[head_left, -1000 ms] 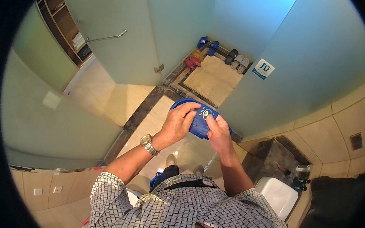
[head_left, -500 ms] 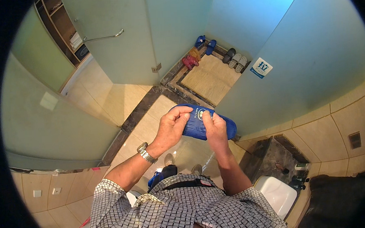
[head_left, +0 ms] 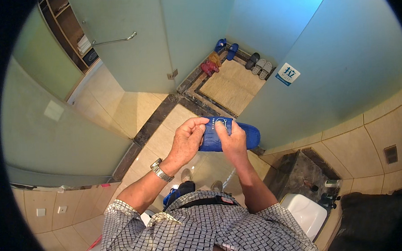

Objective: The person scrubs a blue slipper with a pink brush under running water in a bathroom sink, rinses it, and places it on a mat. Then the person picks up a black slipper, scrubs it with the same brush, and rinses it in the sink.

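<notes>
A blue slide slipper [head_left: 213, 138] is held up level in front of me, its ribbed sole end pointing right. My left hand [head_left: 189, 137] grips its left end, thumb and forefinger pinched at the strap's edge. From the near side my right hand [head_left: 233, 142] closes round the strap, with the thumb resting on a round emblem on top. The fingers under the slipper are hidden. A metal-banded wristwatch [head_left: 161, 170] sits on my left wrist.
Frosted glass panels [head_left: 128, 47] stand ahead and on both sides. Beyond a dark stone sill, several slippers [head_left: 262, 68] and a red figurine [head_left: 210, 67] edge a beige mat [head_left: 228, 85]. A white basin [head_left: 305, 214] and a dark stone ledge [head_left: 294, 177] are at right.
My right hand has shifted slightly left and down, its thumb sliding across the strap's emblem. The slipper has turned a little, and more of its right end shows. The left hand moved slightly left.
</notes>
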Demonstrator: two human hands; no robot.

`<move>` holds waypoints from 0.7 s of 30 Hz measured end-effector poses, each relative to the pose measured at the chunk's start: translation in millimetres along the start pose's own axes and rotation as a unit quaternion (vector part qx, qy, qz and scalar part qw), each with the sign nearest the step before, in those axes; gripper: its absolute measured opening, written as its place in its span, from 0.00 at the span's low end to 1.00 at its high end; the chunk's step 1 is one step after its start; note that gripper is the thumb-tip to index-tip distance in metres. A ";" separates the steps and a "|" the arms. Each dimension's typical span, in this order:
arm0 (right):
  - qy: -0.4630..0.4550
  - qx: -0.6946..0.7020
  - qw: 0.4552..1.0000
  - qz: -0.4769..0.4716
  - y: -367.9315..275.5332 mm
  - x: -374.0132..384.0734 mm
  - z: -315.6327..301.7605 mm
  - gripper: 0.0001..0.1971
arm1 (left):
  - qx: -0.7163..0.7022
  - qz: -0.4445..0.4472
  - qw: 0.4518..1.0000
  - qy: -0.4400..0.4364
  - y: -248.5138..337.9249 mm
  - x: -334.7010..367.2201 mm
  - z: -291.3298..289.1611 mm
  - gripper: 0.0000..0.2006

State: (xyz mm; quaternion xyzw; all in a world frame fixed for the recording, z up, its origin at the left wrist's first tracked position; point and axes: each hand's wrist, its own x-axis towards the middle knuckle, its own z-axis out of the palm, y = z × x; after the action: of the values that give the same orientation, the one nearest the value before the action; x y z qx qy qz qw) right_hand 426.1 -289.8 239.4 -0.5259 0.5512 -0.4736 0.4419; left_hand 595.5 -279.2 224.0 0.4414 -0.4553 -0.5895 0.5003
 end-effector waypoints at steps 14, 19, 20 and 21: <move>-0.041 -0.018 0.999 -0.006 16.1 5.0 -9.6 0.25 | 0.060 -0.066 0.995 -0.042 -2.2 11.9 -4.7 0.21; -0.045 -0.015 0.999 -0.015 15.1 6.1 -12.8 0.24 | 0.015 -0.040 0.999 -0.023 -16.4 18.5 -7.7 0.18; -0.078 0.004 0.997 0.022 9.1 5.8 -15.7 0.21 | 0.008 -0.056 0.998 -0.034 -5.9 14.5 -6.8 0.18; -0.110 0.022 0.992 0.059 2.0 5.8 -21.6 0.18 | 0.001 -0.073 0.996 -0.045 -0.1 12.5 -6.5 0.17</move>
State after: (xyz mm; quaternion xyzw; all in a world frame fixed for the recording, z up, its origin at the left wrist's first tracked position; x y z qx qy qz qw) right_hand 404.2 -294.3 240.9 -0.5314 0.5191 -0.3977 0.5385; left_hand 600.4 -292.2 221.8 0.4473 -0.4447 -0.6428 0.4347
